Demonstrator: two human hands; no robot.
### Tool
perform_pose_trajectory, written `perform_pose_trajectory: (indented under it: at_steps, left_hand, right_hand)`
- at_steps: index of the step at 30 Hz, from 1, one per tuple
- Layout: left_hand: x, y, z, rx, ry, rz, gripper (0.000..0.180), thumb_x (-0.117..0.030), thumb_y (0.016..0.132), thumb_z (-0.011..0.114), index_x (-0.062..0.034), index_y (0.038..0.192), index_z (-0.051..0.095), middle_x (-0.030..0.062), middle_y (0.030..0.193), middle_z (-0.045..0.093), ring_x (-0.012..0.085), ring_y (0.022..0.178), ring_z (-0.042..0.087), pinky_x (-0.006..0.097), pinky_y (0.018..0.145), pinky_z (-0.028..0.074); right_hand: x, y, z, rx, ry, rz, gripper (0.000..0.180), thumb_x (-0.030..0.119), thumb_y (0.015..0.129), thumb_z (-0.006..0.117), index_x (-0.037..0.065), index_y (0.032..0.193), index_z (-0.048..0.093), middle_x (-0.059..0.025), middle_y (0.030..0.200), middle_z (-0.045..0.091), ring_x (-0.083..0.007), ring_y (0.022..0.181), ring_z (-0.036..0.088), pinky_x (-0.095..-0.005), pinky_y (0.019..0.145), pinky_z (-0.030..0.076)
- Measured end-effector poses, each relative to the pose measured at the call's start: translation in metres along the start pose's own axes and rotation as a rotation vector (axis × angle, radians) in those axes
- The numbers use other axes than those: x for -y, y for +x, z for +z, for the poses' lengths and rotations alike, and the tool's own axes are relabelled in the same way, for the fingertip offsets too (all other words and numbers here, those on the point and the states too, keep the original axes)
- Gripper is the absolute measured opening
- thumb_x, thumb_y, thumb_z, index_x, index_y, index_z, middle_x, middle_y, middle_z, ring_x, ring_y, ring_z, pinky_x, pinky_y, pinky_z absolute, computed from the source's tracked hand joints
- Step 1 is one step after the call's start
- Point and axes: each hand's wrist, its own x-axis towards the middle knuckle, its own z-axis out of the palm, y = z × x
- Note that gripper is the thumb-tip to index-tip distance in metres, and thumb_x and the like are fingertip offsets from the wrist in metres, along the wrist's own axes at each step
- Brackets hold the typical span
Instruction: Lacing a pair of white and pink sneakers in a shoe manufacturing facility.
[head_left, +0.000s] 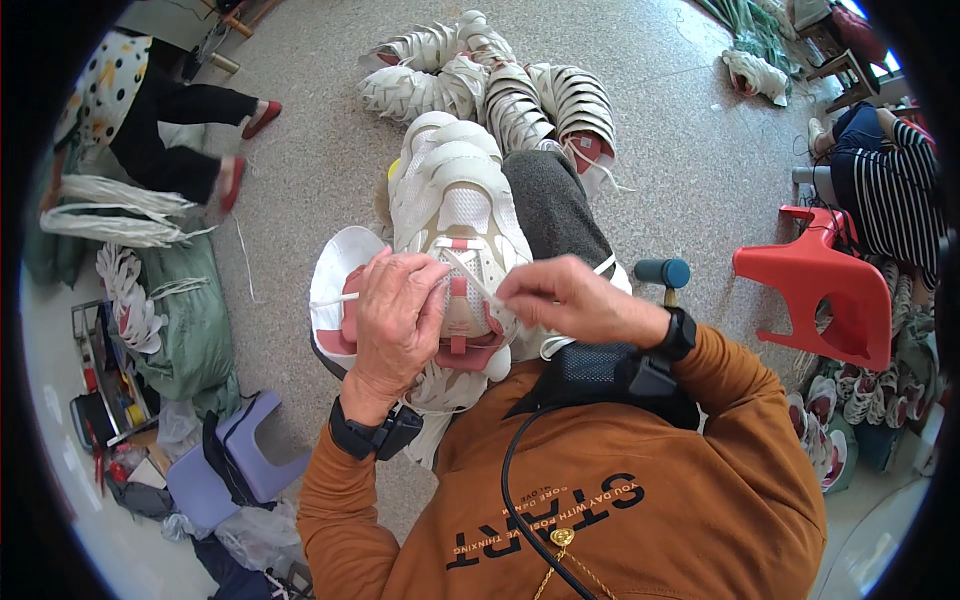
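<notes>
A white and beige sneaker upper (468,318) with pink lining and a pink pull tab rests across my lap, at the near end of a stack of nested uppers (440,165). On its left edge my left hand (392,310) is closed, fingers bent against the eyelet area; what lies under the fingertips is partly hidden. My right hand (575,298) pinches a flat white shoelace (468,270), drawn slantwise from the eyelets. Left of my left hand sits another white upper with a pink inside (335,285), with a lace end sticking out over it.
More stacked uppers (515,100) lie on the speckled floor ahead. A red plastic stool (830,280) stands right, near a seated person in stripes (890,175). At left, another person (150,110) carries a white lace bundle (125,210) past green sacks (185,310) and a purple chair (235,460).
</notes>
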Motion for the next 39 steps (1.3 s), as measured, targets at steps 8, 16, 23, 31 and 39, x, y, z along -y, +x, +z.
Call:
perform_pose_trajectory:
  at_steps: [8, 16, 23, 31, 39]
  left_hand:
    - [-0.009, 0.039, -0.007, 0.298, 0.144, 0.026, 0.023, -0.009, 0.084, 0.070, -0.0049, 0.106, 0.070, 0.0095, 0.104, 0.060, 0.0278, 0.107, 0.058, 0.051, 0.112, 0.034]
    - [-0.013, 0.056, 0.005, 0.432, 0.479, 0.168, 0.017, -0.005, 0.078, 0.067, -0.0072, 0.095, 0.066, 0.0107, 0.098, 0.061, 0.0267, 0.106, 0.059, 0.052, 0.114, 0.029]
    - [-0.026, 0.078, -0.067, 0.262, -1.057, -0.457, 0.029, -0.008, 0.097, 0.056, -0.0014, 0.124, 0.060, 0.0032, 0.084, 0.065, 0.0082, 0.055, 0.054, 0.023, 0.056, 0.047]
    - [0.055, 0.042, -0.168, 0.004, -0.431, -0.592, 0.027, -0.006, 0.103, 0.053, -0.0012, 0.126, 0.066, 0.0070, 0.089, 0.067, 0.0089, 0.053, 0.051, 0.025, 0.053, 0.046]
    - [0.156, -0.065, -0.150, 0.095, 0.386, -0.331, 0.019, -0.009, 0.095, 0.058, -0.0053, 0.106, 0.073, 0.0185, 0.093, 0.070, 0.0388, 0.088, 0.068, 0.046, 0.076, 0.053]
  right_hand:
    - [0.001, -0.004, 0.039, 0.093, -0.265, -0.252, 0.013, 0.013, 0.093, 0.063, 0.002, 0.099, 0.063, -0.0209, 0.077, 0.065, -0.0419, 0.075, 0.065, -0.0496, 0.065, 0.051]
    - [-0.004, -0.001, 0.033, 0.109, -0.216, -0.213, 0.015, 0.011, 0.095, 0.062, 0.000, 0.104, 0.067, -0.0198, 0.079, 0.067, -0.0386, 0.075, 0.067, -0.0453, 0.067, 0.053]
    - [-0.005, -0.002, 0.023, 0.140, -0.140, -0.239, 0.020, 0.009, 0.097, 0.061, -0.002, 0.112, 0.068, -0.0196, 0.082, 0.069, -0.0337, 0.076, 0.069, -0.0400, 0.069, 0.053]
    - [0.016, -0.070, -0.038, 0.163, 0.055, 0.090, 0.023, 0.015, 0.102, 0.054, -0.002, 0.096, 0.068, -0.0083, 0.097, 0.066, -0.0145, 0.079, 0.061, -0.0290, 0.070, 0.049]
    - [0.028, -0.123, -0.079, -0.183, 0.738, -0.422, 0.035, 0.026, 0.102, 0.053, 0.011, 0.070, 0.053, -0.0137, 0.110, 0.062, -0.0368, 0.129, 0.053, -0.0556, 0.117, 0.027]
